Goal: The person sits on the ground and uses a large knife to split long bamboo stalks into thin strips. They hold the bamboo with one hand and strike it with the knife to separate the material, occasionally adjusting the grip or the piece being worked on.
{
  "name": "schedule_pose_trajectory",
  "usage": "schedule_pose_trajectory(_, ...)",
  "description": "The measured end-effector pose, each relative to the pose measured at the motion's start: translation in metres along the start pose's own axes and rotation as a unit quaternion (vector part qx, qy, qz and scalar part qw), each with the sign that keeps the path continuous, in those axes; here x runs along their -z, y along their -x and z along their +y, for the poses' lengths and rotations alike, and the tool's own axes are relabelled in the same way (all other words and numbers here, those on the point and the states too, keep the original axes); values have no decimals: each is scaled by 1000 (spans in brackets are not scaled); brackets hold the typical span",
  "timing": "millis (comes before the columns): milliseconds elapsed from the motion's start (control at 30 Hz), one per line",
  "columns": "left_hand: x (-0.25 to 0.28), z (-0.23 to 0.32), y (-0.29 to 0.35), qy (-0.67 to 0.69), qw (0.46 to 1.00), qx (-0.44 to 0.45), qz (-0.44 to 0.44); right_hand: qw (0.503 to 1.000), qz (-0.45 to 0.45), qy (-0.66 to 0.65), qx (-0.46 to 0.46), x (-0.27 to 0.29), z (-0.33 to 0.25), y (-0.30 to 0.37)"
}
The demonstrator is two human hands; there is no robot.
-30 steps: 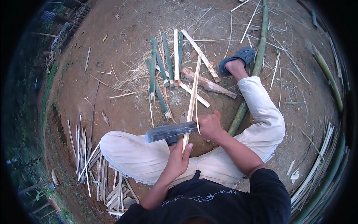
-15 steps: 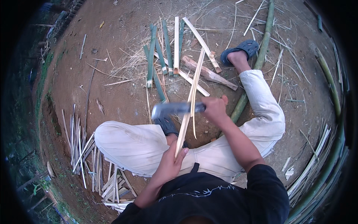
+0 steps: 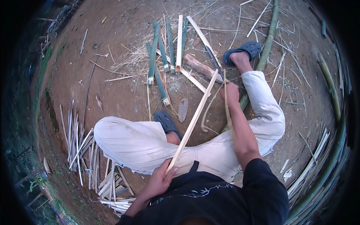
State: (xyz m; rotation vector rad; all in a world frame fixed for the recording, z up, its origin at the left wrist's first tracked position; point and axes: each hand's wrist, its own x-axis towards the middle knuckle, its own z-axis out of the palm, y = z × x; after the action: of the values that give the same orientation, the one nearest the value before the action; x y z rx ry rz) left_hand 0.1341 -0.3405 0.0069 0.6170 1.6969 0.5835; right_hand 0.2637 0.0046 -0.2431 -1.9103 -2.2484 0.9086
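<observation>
My left hand (image 3: 162,176) is closed round the near end of a long pale bamboo strip (image 3: 195,118), held at a slant up and to the right. My right hand (image 3: 230,92) grips a machete (image 3: 214,59), its handle hidden in the fist. The dark blade points away, next to the strip's far end. A thin curled bamboo sliver (image 3: 206,114) hangs beside my right hand, and a longer one (image 3: 227,107) runs past the wrist, blurred.
Green bamboo pieces (image 3: 153,56) and a wooden billet (image 3: 202,67) lie ahead on the dirt among shavings. A long bamboo pole (image 3: 269,41) passes by my right foot. Split strips (image 3: 112,182) are piled at left; more strips (image 3: 313,161) lie at right.
My right hand has moved forward and right, swinging the machete from across the strip to beyond its far end. The strip now slants further right; the slivers have come away to the right.
</observation>
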Motion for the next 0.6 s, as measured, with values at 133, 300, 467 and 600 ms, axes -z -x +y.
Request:
schedule_pose_trajectory(133, 7, -11, -8, 160, 985, 56, -20, 997, -66, -47, -8, 1, -31, 32)
schedule_pose_trajectory(300, 18, 11, -47, 334, 942, 13, -19, 993, -55, -69, 82, 9, -59, 57)
schedule_pose_trajectory(467, 15, 22, -85, 403, 913, -51, -34, 953, -30, -61, 295, 27, -95, 113)
schedule_pose_trajectory(600, 11, 27, -107, 418, 907, -54, -13, 931, -69, -103, 344, 26, -101, 142)
